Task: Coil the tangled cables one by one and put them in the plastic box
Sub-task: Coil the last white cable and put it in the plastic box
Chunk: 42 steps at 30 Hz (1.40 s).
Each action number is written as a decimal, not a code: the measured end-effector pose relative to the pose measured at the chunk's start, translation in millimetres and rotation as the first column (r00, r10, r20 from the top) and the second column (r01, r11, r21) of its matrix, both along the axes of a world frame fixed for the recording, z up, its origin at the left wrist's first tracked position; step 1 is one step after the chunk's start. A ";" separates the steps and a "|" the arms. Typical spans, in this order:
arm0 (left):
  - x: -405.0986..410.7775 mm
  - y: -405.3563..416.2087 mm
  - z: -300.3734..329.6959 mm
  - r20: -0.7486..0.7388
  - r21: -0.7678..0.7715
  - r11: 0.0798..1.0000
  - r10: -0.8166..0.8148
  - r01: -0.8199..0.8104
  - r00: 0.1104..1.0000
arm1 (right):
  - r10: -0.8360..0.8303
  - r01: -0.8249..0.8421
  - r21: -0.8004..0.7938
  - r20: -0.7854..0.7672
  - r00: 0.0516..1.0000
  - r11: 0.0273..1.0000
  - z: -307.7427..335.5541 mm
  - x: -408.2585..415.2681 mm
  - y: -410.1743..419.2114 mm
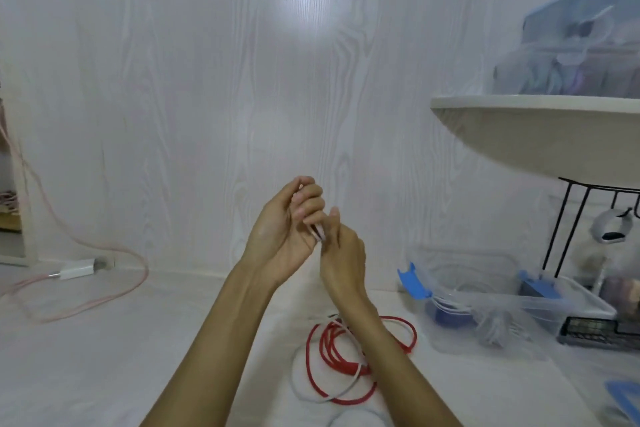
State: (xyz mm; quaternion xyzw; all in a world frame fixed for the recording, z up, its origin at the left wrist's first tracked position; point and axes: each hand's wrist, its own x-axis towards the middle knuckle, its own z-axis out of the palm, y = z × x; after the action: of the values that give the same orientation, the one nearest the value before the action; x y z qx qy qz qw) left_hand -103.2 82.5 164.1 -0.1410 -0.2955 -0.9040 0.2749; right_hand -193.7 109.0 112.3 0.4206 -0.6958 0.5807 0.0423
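Both hands are raised in front of the wall, above the table. My left hand (289, 225) has its fingers curled round a thin white cable end (318, 230). My right hand (343, 250) touches the same cable end from the right; its grip is hidden behind the hand. Below them, a red cable (327, 354) lies in loose loops on the white table, tangled with a white cable (304, 388). The clear plastic box (485, 308) with blue latches stands open to the right and holds several coiled white cables.
A pink cable (114, 291) with a white charger plug (74, 270) lies at the left by the wall. A white shelf (533, 104) with a covered bin juts out at upper right. A black wire rack (568, 229) stands behind the box; a blue lid (623, 395) lies at lower right.
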 end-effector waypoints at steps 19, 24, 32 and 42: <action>-1.8 -87.2 -71.2 0.235 -0.965 0.262 0.872 -0.004 0.429 | 0.587 -0.561 0.659 0.217 0.780 0.502 16.6 -30.8 40.8; -7.2 -66.1 -66.9 0.472 -0.880 0.293 0.629 0.374 0.618 | 0.476 -0.329 0.584 -0.113 0.872 0.742 23.9 -56.2 57.3; -2.6 -47.6 -57.2 0.673 -0.650 0.377 -0.117 0.660 0.730 | 0.392 -0.320 0.247 -0.345 0.853 0.915 22.6 -61.8 61.6; -0.1 -40.2 -40.8 0.159 -0.406 0.768 -0.475 0.495 0.866 | 0.082 -0.087 -0.162 -0.039 0.996 0.983 -2.9 -17.6 3.2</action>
State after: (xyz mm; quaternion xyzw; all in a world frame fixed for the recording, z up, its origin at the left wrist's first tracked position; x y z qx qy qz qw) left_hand -103.4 42.3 123.3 -0.2486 -0.4487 -0.8583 -0.0131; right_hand -211.2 112.2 109.3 0.4542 -0.6266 0.6301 0.0633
